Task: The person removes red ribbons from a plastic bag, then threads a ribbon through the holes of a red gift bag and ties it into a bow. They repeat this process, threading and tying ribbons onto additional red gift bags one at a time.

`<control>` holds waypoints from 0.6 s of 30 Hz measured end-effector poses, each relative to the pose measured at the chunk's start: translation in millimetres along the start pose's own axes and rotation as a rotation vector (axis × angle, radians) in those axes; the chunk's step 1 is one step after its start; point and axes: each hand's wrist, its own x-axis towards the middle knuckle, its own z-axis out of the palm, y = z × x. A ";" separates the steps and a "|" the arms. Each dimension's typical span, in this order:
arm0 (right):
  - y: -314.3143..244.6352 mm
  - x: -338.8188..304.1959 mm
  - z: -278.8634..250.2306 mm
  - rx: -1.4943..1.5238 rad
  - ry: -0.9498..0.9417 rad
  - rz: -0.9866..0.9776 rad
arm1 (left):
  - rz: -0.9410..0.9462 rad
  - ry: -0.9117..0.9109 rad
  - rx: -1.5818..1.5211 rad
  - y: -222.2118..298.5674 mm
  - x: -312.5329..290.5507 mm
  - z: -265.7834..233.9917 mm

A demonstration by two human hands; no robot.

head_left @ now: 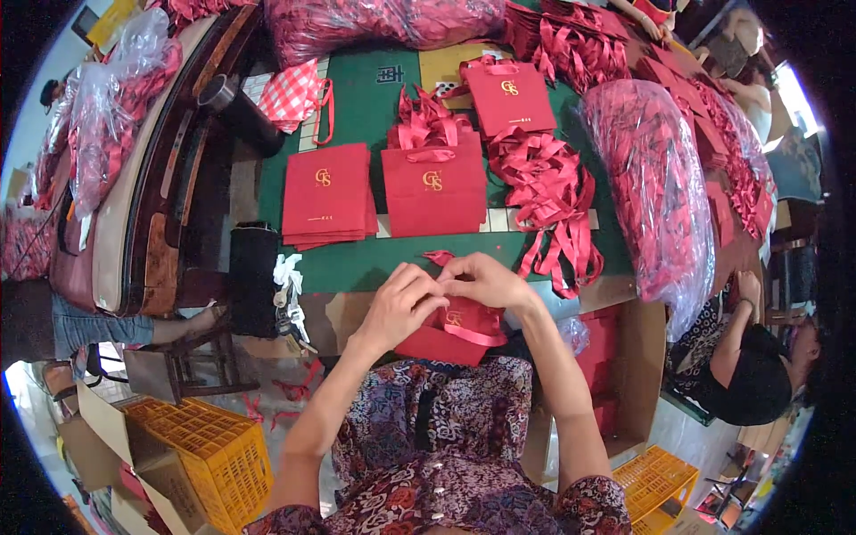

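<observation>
A small red paper bag [437, 345] with gold lettering rests against my lap at the table's near edge. A red ribbon [479, 337] loops across its front. Above the bag, my left hand [399, 305] and my right hand [486, 281] meet with fingertips pinched together on the ribbon; the exact spot they grip is partly hidden by the fingers. Just beyond are a stack of flat red bags [327, 192] at left and a stack of bags with ribbon handles [433, 189] in the middle. Loose red ribbons [542, 174] lie heaped to the right.
Another ribboned bag stack [510, 96] lies farther back. A dark thermos [239, 116] and red checked cloth [291, 94] are at far left. Plastic-wrapped red bundles [646, 183] line the right side. Yellow crates [209, 455] stand on the floor. Other people sit at right.
</observation>
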 end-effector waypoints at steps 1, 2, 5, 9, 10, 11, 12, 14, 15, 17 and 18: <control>3.2 1.5 3.1 0.026 0.041 -0.003 | 0.001 -0.001 0.000 0.7 0.9 -0.6; 8.1 4.6 4.5 0.004 0.068 -0.007 | -0.037 -0.009 -0.003 1.3 1.7 -0.8; 9.4 15.2 4.0 0.041 0.342 0.111 | -0.201 -0.077 -0.042 6.9 -0.8 0.4; 6.4 18.7 4.4 -0.076 0.543 -0.032 | -0.380 -0.033 0.005 2.0 -1.2 5.6; 2.5 15.6 4.9 -0.020 0.611 -0.051 | -0.397 -0.051 -0.006 -1.6 -2.8 4.2; -2.2 11.6 4.8 0.037 0.678 -0.070 | -0.396 -0.050 -0.006 -2.4 -4.2 4.0; -9.9 3.1 0.3 0.043 0.681 -0.008 | -0.454 -0.031 -0.016 0.6 -3.1 1.4; -7.7 -11.2 -8.8 -0.081 0.738 -0.016 | -0.471 0.060 -0.045 -1.7 -1.2 2.1; -11.5 -15.2 -10.8 -0.158 0.791 -0.031 | -0.510 0.110 -0.041 -2.2 1.4 2.5; -22.1 -25.0 -8.3 -0.269 0.811 -0.010 | -0.542 0.180 0.081 -5.5 2.8 3.9; -25.2 -29.5 -7.5 -0.383 0.835 0.010 | -0.541 0.180 0.080 -9.2 1.8 6.9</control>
